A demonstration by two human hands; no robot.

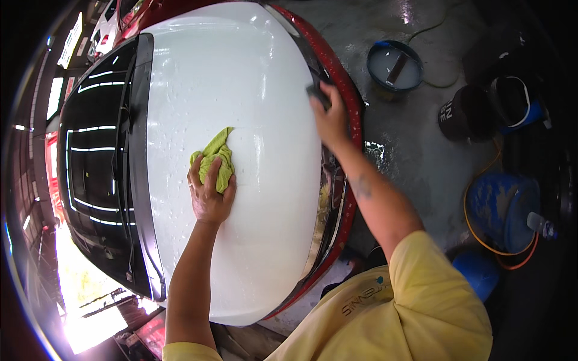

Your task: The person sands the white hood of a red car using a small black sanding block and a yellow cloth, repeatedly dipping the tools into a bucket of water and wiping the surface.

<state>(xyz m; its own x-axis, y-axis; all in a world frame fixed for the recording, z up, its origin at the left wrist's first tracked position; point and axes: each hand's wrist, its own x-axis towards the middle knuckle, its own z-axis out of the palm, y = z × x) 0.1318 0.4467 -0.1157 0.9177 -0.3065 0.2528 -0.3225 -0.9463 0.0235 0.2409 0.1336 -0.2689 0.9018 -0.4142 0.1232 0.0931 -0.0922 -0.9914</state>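
Green cloth [219, 163], one, gripped in left hand [211, 197]; right hand [332, 120] grips one dark block [316, 96].

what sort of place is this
Probably a car wash or detailing bay: the left hand holds a green cloth on a wet white hood, and a basin of cloudy liquid and a black bucket are nearby.
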